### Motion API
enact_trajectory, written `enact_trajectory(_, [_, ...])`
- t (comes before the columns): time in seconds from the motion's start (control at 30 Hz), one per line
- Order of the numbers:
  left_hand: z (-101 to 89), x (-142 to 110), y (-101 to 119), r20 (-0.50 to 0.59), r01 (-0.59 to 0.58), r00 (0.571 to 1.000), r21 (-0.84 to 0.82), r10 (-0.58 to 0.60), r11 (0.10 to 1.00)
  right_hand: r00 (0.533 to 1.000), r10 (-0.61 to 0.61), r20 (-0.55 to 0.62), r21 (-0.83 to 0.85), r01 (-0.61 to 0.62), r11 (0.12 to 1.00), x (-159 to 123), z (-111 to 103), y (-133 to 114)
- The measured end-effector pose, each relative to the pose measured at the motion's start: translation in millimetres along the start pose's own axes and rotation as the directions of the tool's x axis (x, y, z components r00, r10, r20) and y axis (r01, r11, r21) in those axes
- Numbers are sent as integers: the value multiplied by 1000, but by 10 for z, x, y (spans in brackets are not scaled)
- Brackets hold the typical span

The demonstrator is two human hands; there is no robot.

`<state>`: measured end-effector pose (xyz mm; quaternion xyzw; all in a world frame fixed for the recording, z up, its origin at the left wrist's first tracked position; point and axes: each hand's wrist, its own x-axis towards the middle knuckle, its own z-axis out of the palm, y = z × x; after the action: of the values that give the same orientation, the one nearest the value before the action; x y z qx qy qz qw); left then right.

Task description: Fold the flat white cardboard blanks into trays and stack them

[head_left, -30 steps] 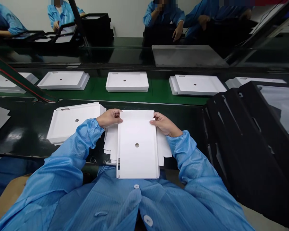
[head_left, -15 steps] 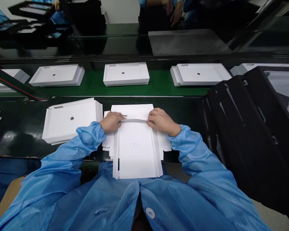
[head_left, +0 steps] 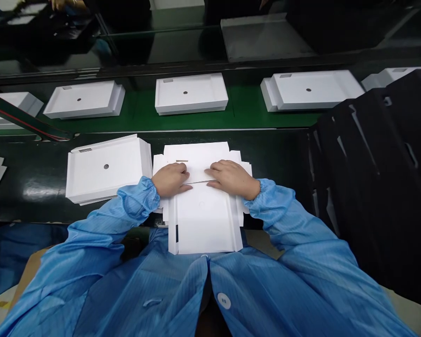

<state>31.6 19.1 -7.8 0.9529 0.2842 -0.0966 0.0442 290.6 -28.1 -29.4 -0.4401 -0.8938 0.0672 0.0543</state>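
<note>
A partly folded white cardboard box blank lies in front of me, its side walls raised and its near end over the table edge by my lap. My left hand and my right hand are at its far end. Each has its fingers bent beyond the far edge and its thumb on the near side, pinching that edge between them. Under it, flat white cardboard sheets stick out at the far end and both sides. A small slot shows in the top sheet near my left fingers.
Left of the blank is a stack of folded white box trays. White box trays stand along a green conveyor belt beyond the table. Black cases or boxes stand at the right. A dark post slants at the left.
The raised far strip of the blank now shows only as a thin line between my hands. My fingers have shifted onto that edge. The view has tilted down slightly.
</note>
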Motion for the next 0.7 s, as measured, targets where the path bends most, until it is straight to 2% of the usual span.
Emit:
enact_trajectory(0.13, [19, 46, 19, -44, -1, 999, -10, 1, 1000, 1000, -18, 0, 42, 18, 999, 37, 26, -31])
enact_trajectory(0.3, [78, 114, 83, -84, -78, 993, -1, 78, 997, 999, -14, 53, 81, 10, 997, 108, -10, -64])
enact_trajectory(0.47, [110, 120, 148, -95, -55, 994, 54, 60, 997, 995, 2, 105, 32, -5, 999, 172, -55, -89])
enact_trajectory(0.6, [47, 157, 179, -47, -24, 999, 38, 26, 999, 992, 29, 123, 23, -32, 999, 231, -53, -55])
enact_trajectory(0.7, [-71, 257, 129, 56, 41, 998, -34, -39, 999, 986, 72, 149, 13, -75, 997, 317, -47, 11])
